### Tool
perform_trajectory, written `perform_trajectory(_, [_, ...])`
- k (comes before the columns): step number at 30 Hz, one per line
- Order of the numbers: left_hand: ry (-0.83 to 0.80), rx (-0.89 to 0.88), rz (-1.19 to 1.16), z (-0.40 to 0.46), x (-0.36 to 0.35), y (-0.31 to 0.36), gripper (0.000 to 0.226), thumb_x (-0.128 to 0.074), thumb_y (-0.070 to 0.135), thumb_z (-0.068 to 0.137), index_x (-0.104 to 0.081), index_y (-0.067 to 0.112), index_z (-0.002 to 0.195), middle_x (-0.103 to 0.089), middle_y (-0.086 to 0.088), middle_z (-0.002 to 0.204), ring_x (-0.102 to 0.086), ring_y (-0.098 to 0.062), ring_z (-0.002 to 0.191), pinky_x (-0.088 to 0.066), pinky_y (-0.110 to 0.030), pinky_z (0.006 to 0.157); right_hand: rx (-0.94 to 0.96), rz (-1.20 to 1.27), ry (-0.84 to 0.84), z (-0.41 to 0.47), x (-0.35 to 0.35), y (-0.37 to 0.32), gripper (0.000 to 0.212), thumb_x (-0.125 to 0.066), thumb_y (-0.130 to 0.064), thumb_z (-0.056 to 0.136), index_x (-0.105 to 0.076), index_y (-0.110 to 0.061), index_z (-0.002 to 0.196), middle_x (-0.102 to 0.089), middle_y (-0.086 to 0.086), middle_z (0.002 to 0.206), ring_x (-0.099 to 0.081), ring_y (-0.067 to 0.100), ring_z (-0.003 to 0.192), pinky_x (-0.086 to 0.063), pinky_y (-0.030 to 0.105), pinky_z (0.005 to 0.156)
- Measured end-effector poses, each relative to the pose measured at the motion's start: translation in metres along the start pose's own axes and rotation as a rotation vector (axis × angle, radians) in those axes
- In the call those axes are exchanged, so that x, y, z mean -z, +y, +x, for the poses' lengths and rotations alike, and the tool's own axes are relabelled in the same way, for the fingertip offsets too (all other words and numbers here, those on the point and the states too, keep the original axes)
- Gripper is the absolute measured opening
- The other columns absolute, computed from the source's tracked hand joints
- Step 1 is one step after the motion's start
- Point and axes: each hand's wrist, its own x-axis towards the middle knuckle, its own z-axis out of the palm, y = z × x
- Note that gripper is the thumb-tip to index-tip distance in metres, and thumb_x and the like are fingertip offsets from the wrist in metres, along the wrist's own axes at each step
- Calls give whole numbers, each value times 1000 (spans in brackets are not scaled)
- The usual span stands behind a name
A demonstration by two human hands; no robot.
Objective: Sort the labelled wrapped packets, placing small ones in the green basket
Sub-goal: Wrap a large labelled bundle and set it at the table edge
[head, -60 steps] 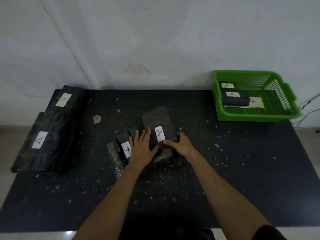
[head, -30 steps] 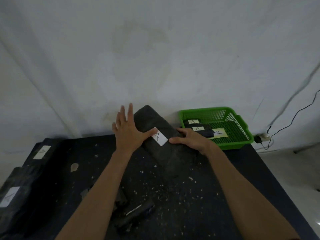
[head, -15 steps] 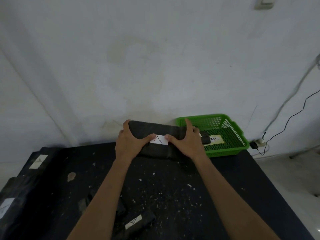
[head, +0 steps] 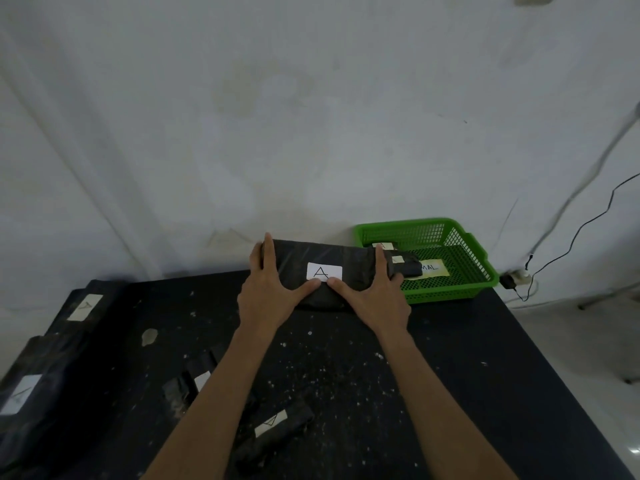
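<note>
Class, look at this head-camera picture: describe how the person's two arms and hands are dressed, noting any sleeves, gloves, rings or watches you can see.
Both forearms are bare up to the bottom edge of the picture; no sleeves show. The left hand and the right hand wear no gloves. No ring shows on the visible fingers, and no watch or band on either wrist.

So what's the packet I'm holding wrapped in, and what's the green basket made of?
The held packet looks wrapped in thin black plastic film: creased, faintly glossy, with a white paper label. The green basket appears to be moulded plastic, with perforated lattice walls and a uniform colour.
</note>
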Motion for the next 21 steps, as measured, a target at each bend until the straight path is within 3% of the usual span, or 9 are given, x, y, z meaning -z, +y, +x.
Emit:
perform_trajectory(3, [41, 134, -136, -11, -5, 1, 132, -66, 81, 65, 6, 24, 159, -19, -12, 163, -40, -38, 140, -40, -54, 108, 19, -2, 50, -7, -1, -1, 120, -58, -92, 66, 3, -46, 158, -29, 16, 155, -45, 40, 135, -45, 54, 100])
perform_trajectory(6, [88, 155, -150, -20, -6, 5, 131, -68, 82, 63, -1, 22, 159, -26, -12, 159, -44, -37, 137, -43, -52, 104, 40, 7, 117, -12, 0, -3, 121, -58, -92, 67, 4, -43, 158, -29, 15, 156, -44, 39, 136, -46, 54, 97])
perform_trajectory(21, [167, 155, -188, -27, -5, 13, 124, -71, 77, 66, -9, 21, 158, -25, -8, 160, -41, -36, 140, -41, -53, 106, 72, 41, 182, -24, 2, -3, 122, -62, -88, 69, 7, -42, 159, -26, 16, 157, -39, 40, 138, -48, 52, 94])
